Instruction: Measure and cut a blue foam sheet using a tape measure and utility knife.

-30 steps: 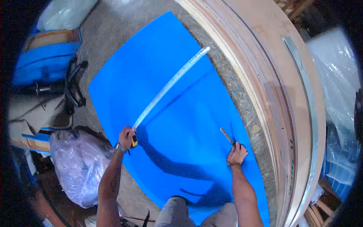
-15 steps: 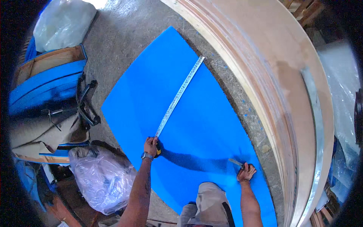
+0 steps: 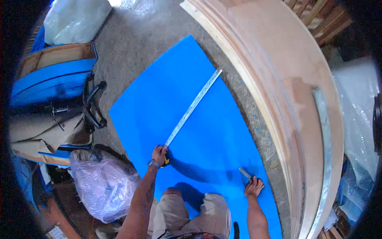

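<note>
A large blue sheet [image 3: 167, 87], foam-like with a matt face, lies flat on the floor before me. My left hand [image 3: 158, 153] is closed on a tape measure [image 3: 166, 160], whose yellow and black case shows partly below my fingers. Its pale blade [image 3: 193, 108] runs out straight across the sheet, away and to the right, reaching the far right edge. In my right hand [image 3: 254, 187] is a utility knife [image 3: 244, 173] with a long blade pointing up and left. That hand is low over the sheet near its right edge; whether the blade touches it I cannot tell.
Curved stacked wooden boards [image 3: 278, 79] rise along the right, with a metal strip [image 3: 324, 147] on top. At left are blue upholstered chair parts [image 3: 51, 83] with a black bracket, and a clear plastic bag [image 3: 104, 189]. Another wrapped bundle [image 3: 77, 20] sits far left on the concrete floor [image 3: 131, 47].
The view has shifted, and both my knees now show at the sheet's near side. My right hand has drawn slightly left and nearer, its knife blade turned more upright. The left hand keeps its hold.
</note>
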`<state>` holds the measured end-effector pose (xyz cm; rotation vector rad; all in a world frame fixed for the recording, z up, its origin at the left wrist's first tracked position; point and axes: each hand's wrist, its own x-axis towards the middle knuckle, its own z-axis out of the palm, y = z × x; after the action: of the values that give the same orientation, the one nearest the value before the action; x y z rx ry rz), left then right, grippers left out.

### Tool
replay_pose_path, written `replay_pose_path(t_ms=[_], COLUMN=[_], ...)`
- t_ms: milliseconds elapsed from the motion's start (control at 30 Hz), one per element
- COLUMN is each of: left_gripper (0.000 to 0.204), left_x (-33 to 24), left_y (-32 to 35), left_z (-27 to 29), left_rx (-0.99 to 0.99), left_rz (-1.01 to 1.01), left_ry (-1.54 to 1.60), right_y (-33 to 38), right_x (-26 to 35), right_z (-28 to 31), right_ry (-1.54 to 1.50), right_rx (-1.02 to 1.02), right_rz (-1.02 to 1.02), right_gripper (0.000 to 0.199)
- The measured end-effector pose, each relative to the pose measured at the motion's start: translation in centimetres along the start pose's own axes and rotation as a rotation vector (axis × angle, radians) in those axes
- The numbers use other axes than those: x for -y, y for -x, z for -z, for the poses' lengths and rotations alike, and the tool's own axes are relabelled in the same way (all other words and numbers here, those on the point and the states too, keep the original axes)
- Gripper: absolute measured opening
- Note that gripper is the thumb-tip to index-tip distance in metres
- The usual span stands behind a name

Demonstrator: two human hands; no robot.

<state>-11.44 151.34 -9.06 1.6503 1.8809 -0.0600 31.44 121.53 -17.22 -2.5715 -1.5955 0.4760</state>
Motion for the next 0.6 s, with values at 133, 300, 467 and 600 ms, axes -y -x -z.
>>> replay_pose_path(t_ms=[133,300,467,600], left_gripper=[0.039,0.038,0.028,0.026], left_x=[0.9,1.4,1.3,3.4], left_y=[-0.6,-0.2,-7.5,-17.7], left_z=[-1.2,-0.1,7.7,10.5], left_rx=[-0.001,0.005,-0.014,0.106], left_rz=[-0.057,-0.029,-0.341,-0.272], left_ry=[0.094,0.142,0.242,0.188], right_y=[-0.1,-1.2,-0.5,2.4], right_x=[-0.2,2.8,3.7,4.2], right_z=[0.9,4.7,8.9,12.5], right_ry=[0.018,0.033,-0.184,-0.240], right_rx=[-0.084,-0.069,-0.037,0.017], right_rz=[0.044,0.041,-0.149,-0.386], right_gripper=[0.046,0.038,0.039,0.039])
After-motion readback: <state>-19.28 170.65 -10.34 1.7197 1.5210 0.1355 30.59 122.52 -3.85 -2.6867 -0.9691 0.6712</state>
